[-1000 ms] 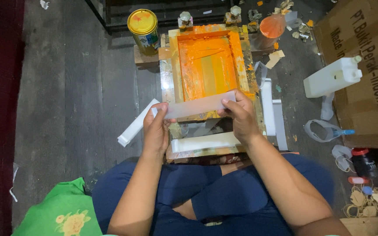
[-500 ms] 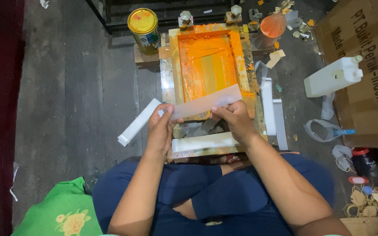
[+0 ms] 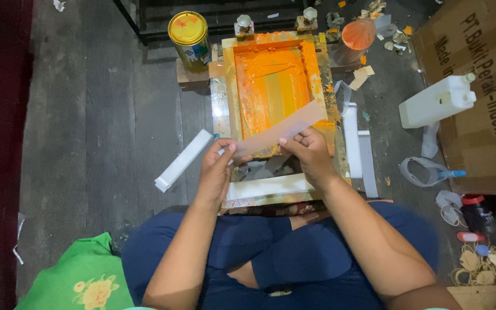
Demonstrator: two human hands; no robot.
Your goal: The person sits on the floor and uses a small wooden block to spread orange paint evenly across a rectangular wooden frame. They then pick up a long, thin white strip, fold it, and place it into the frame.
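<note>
Since the earlier frames, the pale strip (image 3: 276,133) has swung: it lay close to level across the near end of the orange-stained screen frame (image 3: 229,86), and now its right end is raised toward 2 o'clock over the orange mesh. Both hands have shifted with it, the left one out toward 9 o'clock and the right one up toward the mesh.

It is a long, narrow, flat piece, beige to pinkish, thin like card or plastic, with straight edges. Its long axis runs from about 8 o'clock near the left hand (image 3: 216,172) to 2 o'clock, where the far end lies over the frame's right side.

That hand pinches the strip's lower left end between thumb and fingers. The right hand (image 3: 311,152) grips the strip's lower edge near its middle, fingers curled around it.

A white bar (image 3: 183,160) lies on the dark floor just at 9 o'clock of the left hand. A yellow-lidded paint can (image 3: 188,30) stands at 11 o'clock of the frame, and a white jug (image 3: 436,102) rests well off at 3 o'clock.
</note>
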